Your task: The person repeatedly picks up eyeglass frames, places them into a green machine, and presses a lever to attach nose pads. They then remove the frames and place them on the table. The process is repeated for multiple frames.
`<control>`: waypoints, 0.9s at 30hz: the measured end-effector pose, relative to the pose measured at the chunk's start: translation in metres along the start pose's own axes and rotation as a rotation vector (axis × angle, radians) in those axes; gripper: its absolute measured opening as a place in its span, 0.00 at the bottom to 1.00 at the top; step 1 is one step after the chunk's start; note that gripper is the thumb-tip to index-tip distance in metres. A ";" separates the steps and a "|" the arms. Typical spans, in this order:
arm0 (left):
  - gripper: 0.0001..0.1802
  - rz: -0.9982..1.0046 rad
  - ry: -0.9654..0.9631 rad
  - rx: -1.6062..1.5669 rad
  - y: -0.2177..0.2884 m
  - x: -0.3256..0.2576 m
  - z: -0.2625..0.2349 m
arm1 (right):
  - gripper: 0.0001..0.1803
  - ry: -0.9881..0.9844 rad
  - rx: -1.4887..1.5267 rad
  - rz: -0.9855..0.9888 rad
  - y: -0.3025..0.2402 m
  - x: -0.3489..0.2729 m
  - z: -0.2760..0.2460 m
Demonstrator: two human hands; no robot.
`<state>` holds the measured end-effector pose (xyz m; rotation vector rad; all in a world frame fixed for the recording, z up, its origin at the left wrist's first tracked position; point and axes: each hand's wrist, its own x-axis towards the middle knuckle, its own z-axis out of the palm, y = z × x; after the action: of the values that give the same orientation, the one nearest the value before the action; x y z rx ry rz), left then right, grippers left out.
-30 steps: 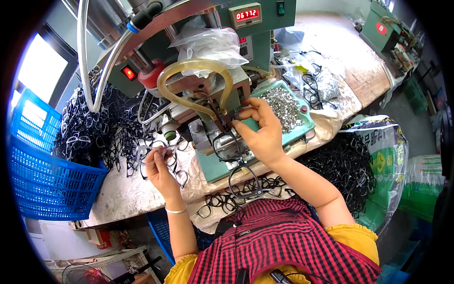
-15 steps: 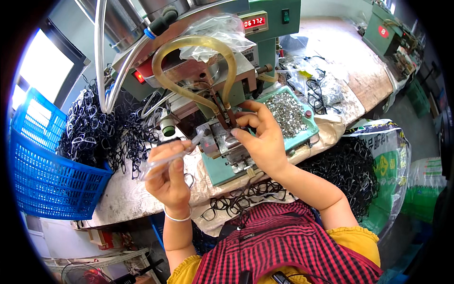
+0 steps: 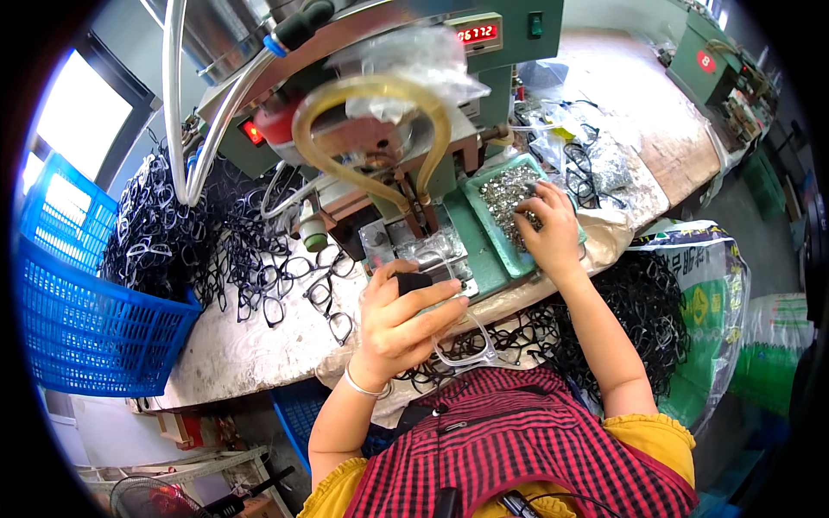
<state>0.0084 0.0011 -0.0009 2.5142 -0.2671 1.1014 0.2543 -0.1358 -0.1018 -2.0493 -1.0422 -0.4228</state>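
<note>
My left hand point(image 3: 401, 324) is closed around a clear eyeglass frame point(image 3: 471, 348), just in front of the machine's metal work block point(image 3: 445, 250). Part of the frame hangs below my fingers, over the apron; the rest is behind the hand. Something black point(image 3: 414, 282) sits at one of the fingers. Above the block, the brown press jaws point(image 3: 419, 216) stand with a bent yellow tube point(image 3: 304, 129) leading to them. My right hand point(image 3: 554, 237) reaches into a teal tray point(image 3: 518, 269) of small shiny metal parts point(image 3: 509, 194). Its fingers are bent together; what lies between them is too small to see.
Dark eyeglass frames point(image 3: 155, 233) are heaped at the left beside a blue plastic basket point(image 3: 104, 319). More black frames point(image 3: 635, 302) pile up near my right forearm, next to a printed sack point(image 3: 704, 302). Plastic bags point(image 3: 604, 164) lie behind the tray.
My left hand has moved right and nearer, bringing the clear eyeglass frame before the work block. My right hand has left the press jaws for the tray of metal parts.
</note>
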 end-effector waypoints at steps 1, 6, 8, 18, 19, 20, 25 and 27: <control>0.14 -0.002 0.000 -0.001 0.000 0.001 -0.001 | 0.06 -0.012 -0.013 -0.052 -0.006 0.003 0.001; 0.13 -0.047 0.013 0.027 0.006 -0.004 0.001 | 0.05 -0.197 -0.096 -0.302 -0.011 0.024 0.017; 0.14 -0.076 0.030 0.178 0.020 -0.013 -0.010 | 0.06 -0.064 -0.066 -0.315 -0.007 0.030 0.016; 0.05 -0.878 0.556 0.540 -0.020 -0.126 -0.120 | 0.08 0.213 0.953 0.502 0.023 -0.008 0.014; 0.04 -0.903 0.489 0.542 -0.031 -0.134 -0.117 | 0.08 0.199 0.968 0.478 0.018 0.002 0.023; 0.04 -0.902 0.404 0.524 -0.041 -0.143 -0.112 | 0.08 0.187 0.983 0.454 0.012 0.011 0.031; 0.10 -1.199 -0.040 0.670 -0.093 -0.164 -0.040 | 0.08 0.079 0.916 0.387 -0.015 0.029 0.029; 0.09 -1.235 0.093 0.567 -0.091 -0.176 -0.036 | 0.07 0.084 0.761 0.405 -0.023 0.018 0.017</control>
<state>-0.1047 0.1021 -0.1329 2.2587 1.5817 0.7483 0.2458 -0.1048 -0.0911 -1.4733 -0.5782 0.0985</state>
